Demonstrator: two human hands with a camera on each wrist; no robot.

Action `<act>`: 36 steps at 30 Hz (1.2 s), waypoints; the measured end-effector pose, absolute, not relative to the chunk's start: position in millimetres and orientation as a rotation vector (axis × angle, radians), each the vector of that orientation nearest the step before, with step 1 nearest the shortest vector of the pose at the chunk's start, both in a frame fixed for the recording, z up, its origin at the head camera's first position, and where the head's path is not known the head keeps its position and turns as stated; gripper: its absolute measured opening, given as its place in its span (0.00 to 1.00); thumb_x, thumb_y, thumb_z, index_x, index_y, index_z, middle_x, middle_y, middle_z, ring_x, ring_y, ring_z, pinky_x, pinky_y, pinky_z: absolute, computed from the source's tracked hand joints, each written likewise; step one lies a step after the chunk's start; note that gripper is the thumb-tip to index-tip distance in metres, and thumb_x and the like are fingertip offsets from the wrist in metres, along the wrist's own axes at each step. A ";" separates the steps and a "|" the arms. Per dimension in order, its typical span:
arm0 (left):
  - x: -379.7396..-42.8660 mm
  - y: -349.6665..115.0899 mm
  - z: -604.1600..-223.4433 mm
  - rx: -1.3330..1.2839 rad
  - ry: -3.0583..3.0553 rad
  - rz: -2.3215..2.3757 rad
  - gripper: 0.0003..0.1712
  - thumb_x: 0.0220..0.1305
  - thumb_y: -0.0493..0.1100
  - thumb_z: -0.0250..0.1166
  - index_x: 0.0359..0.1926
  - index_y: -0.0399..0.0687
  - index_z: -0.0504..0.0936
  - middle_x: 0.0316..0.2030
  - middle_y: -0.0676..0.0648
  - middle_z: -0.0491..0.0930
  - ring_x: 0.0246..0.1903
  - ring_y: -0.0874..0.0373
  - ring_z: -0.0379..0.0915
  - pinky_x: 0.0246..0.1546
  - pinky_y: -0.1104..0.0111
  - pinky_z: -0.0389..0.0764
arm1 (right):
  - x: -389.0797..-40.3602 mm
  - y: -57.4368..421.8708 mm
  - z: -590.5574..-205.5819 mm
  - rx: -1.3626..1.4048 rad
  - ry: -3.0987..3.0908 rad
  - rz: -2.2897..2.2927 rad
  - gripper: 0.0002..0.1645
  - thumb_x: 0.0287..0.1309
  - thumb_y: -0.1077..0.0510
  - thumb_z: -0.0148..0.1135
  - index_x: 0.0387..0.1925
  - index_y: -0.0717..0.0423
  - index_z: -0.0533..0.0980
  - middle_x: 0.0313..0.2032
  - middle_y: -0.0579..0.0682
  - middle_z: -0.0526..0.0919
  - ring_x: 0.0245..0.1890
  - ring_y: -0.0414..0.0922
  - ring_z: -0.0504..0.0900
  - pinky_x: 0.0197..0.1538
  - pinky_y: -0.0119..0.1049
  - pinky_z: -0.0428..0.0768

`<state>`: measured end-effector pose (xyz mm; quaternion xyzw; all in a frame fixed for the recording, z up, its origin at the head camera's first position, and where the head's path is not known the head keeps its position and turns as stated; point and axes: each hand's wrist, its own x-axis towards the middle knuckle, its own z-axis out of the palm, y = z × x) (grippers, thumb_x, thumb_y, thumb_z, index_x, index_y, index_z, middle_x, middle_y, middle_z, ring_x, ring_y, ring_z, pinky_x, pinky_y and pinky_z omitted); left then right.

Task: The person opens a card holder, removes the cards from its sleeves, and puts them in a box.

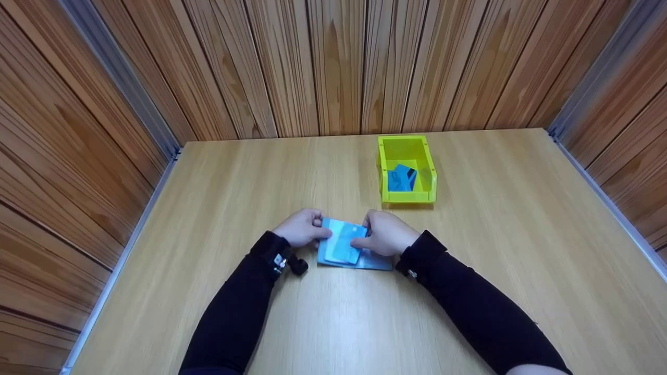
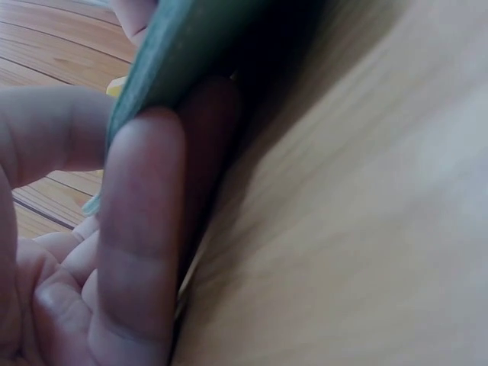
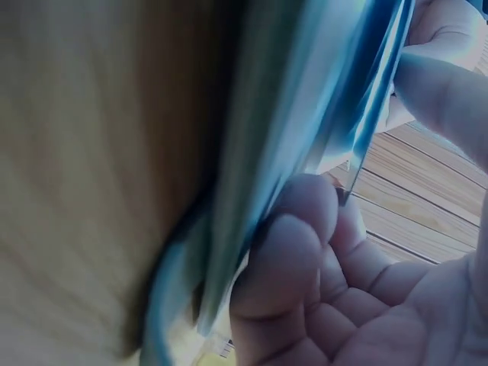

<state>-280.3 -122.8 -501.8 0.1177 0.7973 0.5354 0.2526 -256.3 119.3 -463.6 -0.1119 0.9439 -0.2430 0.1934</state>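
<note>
A light blue wallet [image 1: 378, 261] lies open near the middle of the table, its stitched edge showing as the green-tinted wallet [image 2: 171, 57] in the left wrist view. My left hand [image 1: 299, 227] grips its left side, thumb on top and fingers beneath. Over the wallet is a blue card [image 1: 344, 249], which my right hand [image 1: 390, 233] pinches between thumb and fingers. In the right wrist view the card [image 3: 383, 107] stands at an angle beside the wallet's layers [image 3: 255, 152]. Whether part of the card sits in a pocket, I cannot tell.
A yellow-green open bin [image 1: 409, 197] stands beyond my right hand, with several blue cards [image 1: 400, 178] in it. Wood-panelled walls [image 1: 333, 67] border the wooden table [image 1: 234, 177] at the back and sides.
</note>
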 end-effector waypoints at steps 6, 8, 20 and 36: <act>-279.6 -123.3 -500.8 0.300 2.160 1.465 0.11 0.61 0.39 0.67 0.34 0.45 0.71 0.27 0.52 0.75 0.26 0.60 0.77 0.26 0.69 0.83 | -258.7 126.0 -462.5 -0.311 2.630 -0.681 0.30 0.49 0.34 0.72 0.36 0.52 0.73 0.28 0.50 0.76 0.29 0.47 0.77 0.30 0.37 0.73; -279.8 -123.5 -500.7 0.295 2.162 1.461 0.12 0.61 0.40 0.68 0.33 0.46 0.70 0.27 0.52 0.74 0.26 0.59 0.76 0.26 0.69 0.83 | -260.2 129.9 -462.2 -0.320 2.623 -0.680 0.30 0.48 0.34 0.72 0.35 0.53 0.73 0.28 0.50 0.75 0.29 0.47 0.77 0.30 0.36 0.72; -280.5 -123.3 -500.0 0.256 2.147 1.448 0.10 0.62 0.40 0.68 0.39 0.44 0.74 0.31 0.49 0.79 0.29 0.58 0.79 0.30 0.67 0.84 | -265.7 141.8 -453.2 -0.200 2.578 -0.848 0.29 0.50 0.40 0.73 0.38 0.55 0.71 0.26 0.48 0.73 0.26 0.48 0.77 0.25 0.35 0.73; -279.8 -123.0 -500.4 0.281 2.166 1.454 0.11 0.62 0.40 0.67 0.41 0.42 0.75 0.35 0.47 0.82 0.31 0.57 0.81 0.31 0.67 0.85 | -271.6 143.2 -460.3 -0.338 2.625 -1.207 0.20 0.64 0.54 0.60 0.51 0.45 0.62 0.40 0.54 0.73 0.37 0.50 0.75 0.32 0.38 0.76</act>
